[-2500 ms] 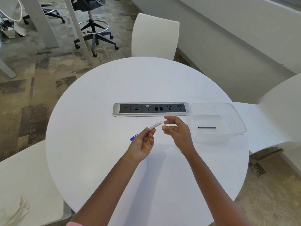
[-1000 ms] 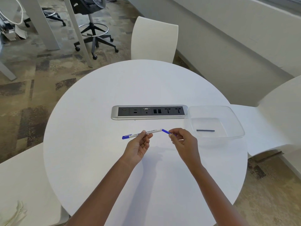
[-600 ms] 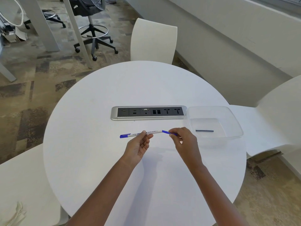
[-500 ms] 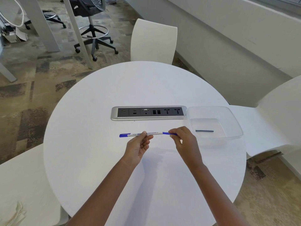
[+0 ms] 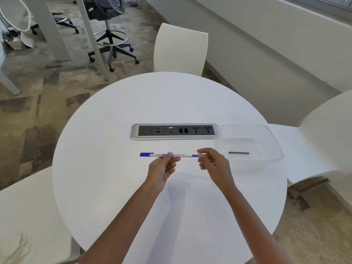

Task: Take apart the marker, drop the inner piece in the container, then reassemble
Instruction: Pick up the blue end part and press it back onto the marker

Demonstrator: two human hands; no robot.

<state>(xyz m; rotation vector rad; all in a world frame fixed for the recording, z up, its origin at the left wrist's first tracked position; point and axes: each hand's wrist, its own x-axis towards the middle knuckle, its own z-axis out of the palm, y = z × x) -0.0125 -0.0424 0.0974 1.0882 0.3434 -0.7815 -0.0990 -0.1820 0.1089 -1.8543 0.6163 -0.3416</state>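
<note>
A thin white whiteboard marker (image 5: 181,155) with a blue cap at its left end and a blue piece at its right end lies level above the round white table (image 5: 114,183). My left hand (image 5: 162,168) pinches its barrel near the middle. My right hand (image 5: 211,162) has thumb and finger closed on the blue right end. A clear plastic container (image 5: 270,138) stands at the right on the table, with the dark thin inner piece (image 5: 238,153) lying flat on its bottom.
A silver and black socket strip (image 5: 174,131) is set into the table just beyond the marker. White chairs stand at the far side (image 5: 180,48), the right (image 5: 323,141) and the near left (image 5: 24,216). A black office chair (image 5: 108,35) is on the carpet beyond.
My right hand brought the blue end piece to the barrel's right end and pressed it in. The marker went from tilted to level and shifted slightly left.
</note>
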